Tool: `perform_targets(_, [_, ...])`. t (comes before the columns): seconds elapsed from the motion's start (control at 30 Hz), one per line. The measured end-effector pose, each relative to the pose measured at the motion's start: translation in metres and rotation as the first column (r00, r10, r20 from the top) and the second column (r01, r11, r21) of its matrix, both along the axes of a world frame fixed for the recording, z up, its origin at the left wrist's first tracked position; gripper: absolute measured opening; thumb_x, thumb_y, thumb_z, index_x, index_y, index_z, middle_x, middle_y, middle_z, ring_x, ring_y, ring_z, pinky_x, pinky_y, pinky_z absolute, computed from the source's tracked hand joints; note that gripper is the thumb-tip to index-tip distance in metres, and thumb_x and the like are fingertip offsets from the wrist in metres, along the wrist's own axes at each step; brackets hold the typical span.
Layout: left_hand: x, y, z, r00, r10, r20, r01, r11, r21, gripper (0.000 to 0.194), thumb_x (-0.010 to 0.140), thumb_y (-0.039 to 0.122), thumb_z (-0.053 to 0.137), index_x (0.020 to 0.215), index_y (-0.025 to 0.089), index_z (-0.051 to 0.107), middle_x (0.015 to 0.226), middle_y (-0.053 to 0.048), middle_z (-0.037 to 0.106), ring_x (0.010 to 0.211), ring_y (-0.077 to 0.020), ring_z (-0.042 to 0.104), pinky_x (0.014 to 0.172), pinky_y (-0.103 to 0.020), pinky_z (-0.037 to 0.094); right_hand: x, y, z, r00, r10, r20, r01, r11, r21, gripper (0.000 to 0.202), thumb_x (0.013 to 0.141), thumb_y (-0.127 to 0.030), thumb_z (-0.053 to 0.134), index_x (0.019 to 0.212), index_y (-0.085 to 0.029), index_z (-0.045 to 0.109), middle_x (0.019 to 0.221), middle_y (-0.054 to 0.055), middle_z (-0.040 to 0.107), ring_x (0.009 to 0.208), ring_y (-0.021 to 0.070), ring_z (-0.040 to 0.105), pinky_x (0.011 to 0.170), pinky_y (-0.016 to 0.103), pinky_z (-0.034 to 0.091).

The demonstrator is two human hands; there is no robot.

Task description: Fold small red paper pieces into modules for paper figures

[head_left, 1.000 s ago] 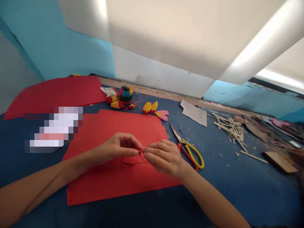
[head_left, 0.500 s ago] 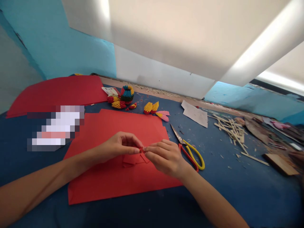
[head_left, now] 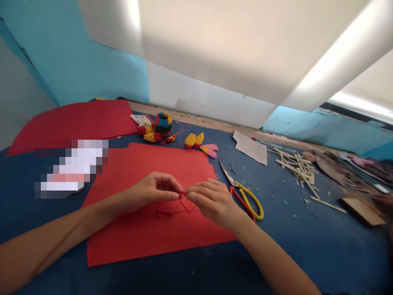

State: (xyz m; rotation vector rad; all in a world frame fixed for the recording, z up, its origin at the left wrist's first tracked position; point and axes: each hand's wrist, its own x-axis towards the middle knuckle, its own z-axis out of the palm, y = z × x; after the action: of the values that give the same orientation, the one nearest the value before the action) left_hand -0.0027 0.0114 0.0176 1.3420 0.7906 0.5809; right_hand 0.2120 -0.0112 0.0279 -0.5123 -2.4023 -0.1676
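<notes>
While the left hand pinches a small red piece between thumb and fingers, the right hand grips it from the other side, its fingers bunched together. Both hands are closed on the piece, their fingertips nearly meeting; its exact shape is too small and too covered to tell. It is over the middle of a large red sheet, which lies on the blue surface. Several flat red slips lie on the sheet just below the fingertips, some overlapping.

Right of the sheet are scissors, blades slightly apart and pointing away toward the wall, with one red and one yellow handle. Beyond the sheet's far edge sit a round blue, yellow, red and dark ornament, red-and-yellow parts touching or close to its base, a separate yellow-and-red pair, and a pink-and-yellow part beside that pair. A pale paper with an uneven outline lies farther right, then a loose heap of thin sticks and a wooden block. At the far left are more red sheets, and nearer, a white item hidden by pixelation.
</notes>
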Motion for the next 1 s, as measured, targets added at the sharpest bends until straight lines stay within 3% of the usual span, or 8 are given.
perform_targets(0.37, [0.0014, -0.0001, -0.0012, 0.999, 0.000, 0.048, 0.002, 0.999, -0.039, 0.013, 0.070, 0.024, 0.074, 0.080, 0.017, 0.068, 0.081, -0.001, 0.070, 0.077, -0.0146, 0.064, 0.074, -0.026, 0.049, 0.0002, -0.0004, -0.0008, 0.998, 0.013, -0.054, -0.014, 1.000, -0.015, 0.014, 0.091, -0.010, 0.047, 0.088, -0.014, 0.061, 0.084, 0.005, 0.072, 0.075, 0.0122, 0.066, 0.060, 0.025, 0.045])
perform_targets(0.8, [0.0045, -0.0028, -0.0079, 0.997, 0.010, 0.073, -0.005, 0.997, -0.077, 0.015, 0.070, 0.027, 0.074, 0.080, 0.017, 0.068, 0.081, -0.001, 0.069, 0.080, -0.0146, 0.064, 0.076, -0.025, 0.048, -0.0005, -0.0041, 0.0072, 0.999, 0.041, 0.020, -0.044, 0.985, 0.170, 0.014, 0.090, -0.010, 0.050, 0.082, -0.013, 0.062, 0.084, 0.005, 0.073, 0.077, 0.0131, 0.066, 0.057, 0.025, 0.043])
perform_targets(0.9, [0.0074, -0.0048, -0.0054, 0.998, 0.016, 0.058, -0.010, 0.995, -0.097, 0.016, 0.068, 0.026, 0.074, 0.079, 0.017, 0.066, 0.078, -0.001, 0.069, 0.076, -0.0144, 0.063, 0.074, -0.026, 0.048, -0.0001, -0.0042, 0.0039, 1.000, 0.013, 0.020, -0.015, 0.993, 0.119, 0.015, 0.091, -0.012, 0.047, 0.085, -0.015, 0.061, 0.084, 0.004, 0.073, 0.074, 0.0123, 0.065, 0.057, 0.026, 0.043])
perform_targets(1.0, [0.0092, -0.0062, -0.0027, 0.998, 0.043, 0.050, -0.038, 0.994, -0.098, 0.018, 0.068, 0.027, 0.074, 0.080, 0.016, 0.066, 0.078, -0.001, 0.068, 0.077, -0.0150, 0.063, 0.075, -0.027, 0.048, -0.0004, -0.0035, -0.0011, 0.999, -0.024, -0.021, 0.023, 0.999, -0.022, 0.012, 0.089, -0.010, 0.049, 0.088, -0.015, 0.060, 0.082, 0.004, 0.072, 0.070, 0.0116, 0.064, 0.059, 0.025, 0.045])
